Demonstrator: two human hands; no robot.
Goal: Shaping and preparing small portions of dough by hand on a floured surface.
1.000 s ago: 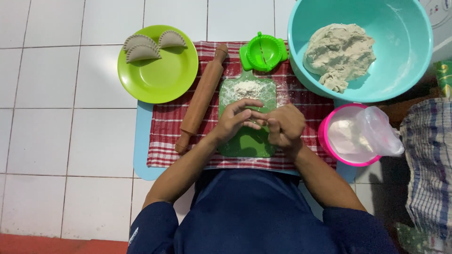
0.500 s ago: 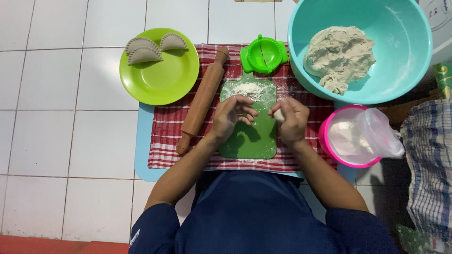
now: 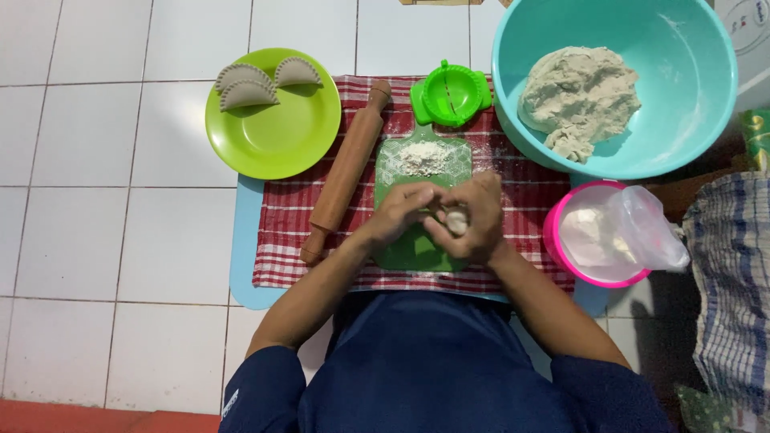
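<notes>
My right hand [image 3: 480, 215] cups a small ball of pale dough [image 3: 456, 222] over the green cutting board [image 3: 409, 248]. My left hand [image 3: 405, 210] meets it, its fingers pressing on the same ball. A little heap of flour [image 3: 423, 157] lies at the far end of the board. The wooden rolling pin [image 3: 346, 170] rests slantwise just left of the board on the red checked cloth [image 3: 281, 240]. A green dumpling press [image 3: 450, 93] lies open beyond the board.
A lime green plate [image 3: 277, 136] at the far left carries three folded dumplings [image 3: 249, 84]. A large teal bowl [image 3: 698, 104] holds a lump of dough [image 3: 579, 96]. A pink tub [image 3: 555, 240] with a plastic bag stands to the right, beside a checked fabric [image 3: 730, 273].
Both hands have come together again around the dough ball and shifted slightly away from my body over the board. Nothing else has moved.
</notes>
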